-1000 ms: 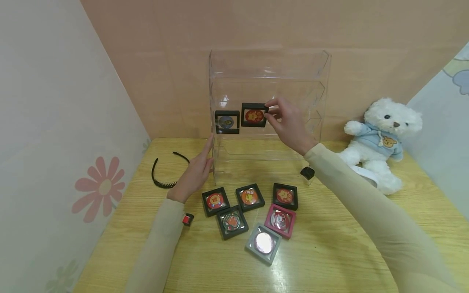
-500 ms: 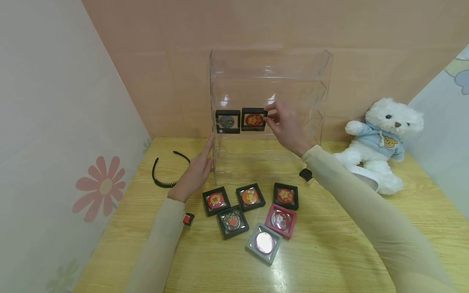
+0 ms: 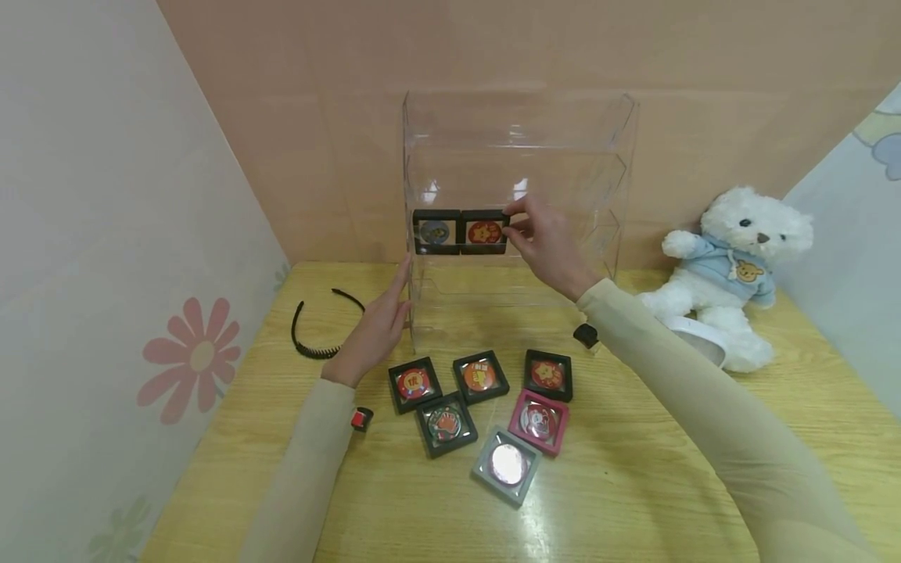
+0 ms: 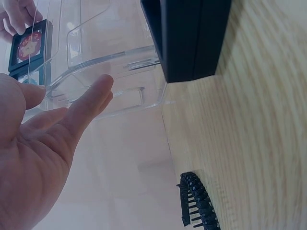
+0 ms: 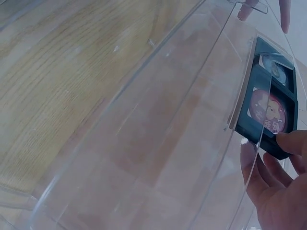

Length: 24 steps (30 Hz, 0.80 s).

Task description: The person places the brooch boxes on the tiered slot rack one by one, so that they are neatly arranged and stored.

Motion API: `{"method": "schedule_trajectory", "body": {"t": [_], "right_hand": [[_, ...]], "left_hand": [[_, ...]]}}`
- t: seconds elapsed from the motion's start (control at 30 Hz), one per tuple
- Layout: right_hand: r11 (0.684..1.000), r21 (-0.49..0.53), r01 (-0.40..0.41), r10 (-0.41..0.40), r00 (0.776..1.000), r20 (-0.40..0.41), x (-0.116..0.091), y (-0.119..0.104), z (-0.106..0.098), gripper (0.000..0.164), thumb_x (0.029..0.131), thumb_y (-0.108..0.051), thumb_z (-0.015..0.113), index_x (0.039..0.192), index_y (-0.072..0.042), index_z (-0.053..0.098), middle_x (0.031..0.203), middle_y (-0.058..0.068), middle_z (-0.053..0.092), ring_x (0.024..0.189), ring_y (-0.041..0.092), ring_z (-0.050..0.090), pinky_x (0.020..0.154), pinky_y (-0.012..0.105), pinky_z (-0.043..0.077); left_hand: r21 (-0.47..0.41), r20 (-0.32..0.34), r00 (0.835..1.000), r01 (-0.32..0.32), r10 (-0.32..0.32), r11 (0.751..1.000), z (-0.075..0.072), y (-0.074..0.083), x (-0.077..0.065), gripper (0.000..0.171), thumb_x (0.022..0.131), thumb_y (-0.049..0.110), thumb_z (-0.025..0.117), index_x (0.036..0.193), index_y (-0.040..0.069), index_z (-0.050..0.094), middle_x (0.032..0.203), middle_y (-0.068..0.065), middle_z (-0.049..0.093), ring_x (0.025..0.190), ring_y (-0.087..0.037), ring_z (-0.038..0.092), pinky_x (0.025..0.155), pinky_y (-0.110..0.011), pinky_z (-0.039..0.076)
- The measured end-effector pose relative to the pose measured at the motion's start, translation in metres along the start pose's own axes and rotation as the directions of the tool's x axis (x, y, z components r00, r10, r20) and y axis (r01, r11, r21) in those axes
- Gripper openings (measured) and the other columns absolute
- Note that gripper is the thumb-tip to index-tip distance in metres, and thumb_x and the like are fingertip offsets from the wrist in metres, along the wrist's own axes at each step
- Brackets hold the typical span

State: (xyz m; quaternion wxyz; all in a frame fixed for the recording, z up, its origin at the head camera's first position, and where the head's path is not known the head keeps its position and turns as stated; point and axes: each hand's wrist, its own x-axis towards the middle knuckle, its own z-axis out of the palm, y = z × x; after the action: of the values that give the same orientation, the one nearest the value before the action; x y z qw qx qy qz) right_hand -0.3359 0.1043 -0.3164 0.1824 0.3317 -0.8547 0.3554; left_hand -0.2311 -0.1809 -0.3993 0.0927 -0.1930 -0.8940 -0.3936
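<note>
My right hand [image 3: 545, 242] pinches the right edge of a black-framed case [image 3: 484, 232] with a red badge and yellow star inside. That case stands in a tier of the clear acrylic rack [image 3: 521, 147], side by side with another black-framed case [image 3: 436, 232] holding a bluish badge. In the right wrist view, my thumb and fingers [image 5: 288, 143] are at the end of the red-badge case [image 5: 267, 111]. My left hand [image 3: 376, 324] rests against the rack's left side with fingers extended; in the left wrist view the straight fingers [image 4: 91, 98] lie along the clear side panel.
Several framed badge cases lie on the wooden table [image 3: 598, 500], among them a pink one [image 3: 539, 423] and a grey one [image 3: 507, 467]. A black toothed headband [image 3: 315, 353] lies left. A white teddy bear [image 3: 735, 266] sits right, with a white oval object [image 3: 697, 338] by it.
My right hand has lowered the red-badge case into the rack tier and slid it left, up against the bluish-badge case. The left hand stays at the rack's side.
</note>
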Motion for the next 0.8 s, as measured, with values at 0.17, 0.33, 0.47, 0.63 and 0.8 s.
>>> {"method": "schedule_trajectory", "body": {"t": [0.17,0.33,0.47,0.63,0.8], "right_hand": [[1.000,-0.019,-0.016,0.016,1.000,0.015,0.000,-0.001,-0.002,0.032,0.097,-0.003,0.068,0.126,0.000,0.056,0.125,0.016,0.062,0.104,0.030,0.069,0.086,0.040,0.059],[0.999,-0.031,0.012,-0.013,1.000,-0.018,-0.001,-0.001,-0.006,0.031,0.098,-0.005,0.068,0.126,0.001,0.057,0.122,0.016,0.063,0.102,0.029,0.070,0.084,0.041,0.059],[0.996,-0.039,0.077,-0.080,0.994,-0.076,-0.003,-0.005,-0.013,0.027,0.097,-0.002,0.067,0.122,0.005,0.058,0.119,0.018,0.064,0.099,0.029,0.069,0.083,0.042,0.059],[0.994,-0.048,0.102,-0.107,0.987,-0.123,-0.008,-0.013,-0.024,0.020,0.098,0.001,0.062,0.117,0.006,0.059,0.112,0.017,0.065,0.094,0.030,0.067,0.078,0.044,0.057],[0.995,-0.051,0.084,-0.090,0.988,-0.125,-0.017,-0.016,-0.031,0.014,0.099,0.002,0.059,0.112,0.003,0.061,0.102,0.014,0.067,0.088,0.026,0.067,0.070,0.036,0.055]], "left_hand": [[0.008,0.004,1.000,0.016,-0.016,1.000,-0.001,0.001,0.000,0.078,0.109,0.006,0.042,0.163,0.036,-0.006,0.164,-0.014,0.022,0.111,-0.037,0.066,0.091,-0.044,0.057],[0.010,0.005,1.000,0.027,-0.027,1.000,-0.001,0.002,-0.001,0.078,0.109,0.005,0.042,0.163,0.036,-0.005,0.164,-0.014,0.022,0.113,-0.038,0.064,0.092,-0.046,0.056],[0.006,0.003,1.000,0.027,-0.027,1.000,-0.001,0.002,-0.001,0.080,0.109,0.004,0.043,0.163,0.037,-0.005,0.164,-0.013,0.023,0.115,-0.037,0.064,0.090,-0.044,0.057],[0.012,-0.002,1.000,0.015,-0.015,1.000,-0.001,0.002,0.000,0.079,0.109,0.004,0.043,0.163,0.036,-0.005,0.163,-0.014,0.024,0.116,-0.037,0.063,0.093,-0.045,0.055],[0.012,-0.001,1.000,0.013,-0.013,1.000,0.000,0.002,-0.001,0.077,0.109,0.006,0.041,0.163,0.035,-0.005,0.163,-0.015,0.023,0.112,-0.037,0.065,0.092,-0.045,0.056]]}}
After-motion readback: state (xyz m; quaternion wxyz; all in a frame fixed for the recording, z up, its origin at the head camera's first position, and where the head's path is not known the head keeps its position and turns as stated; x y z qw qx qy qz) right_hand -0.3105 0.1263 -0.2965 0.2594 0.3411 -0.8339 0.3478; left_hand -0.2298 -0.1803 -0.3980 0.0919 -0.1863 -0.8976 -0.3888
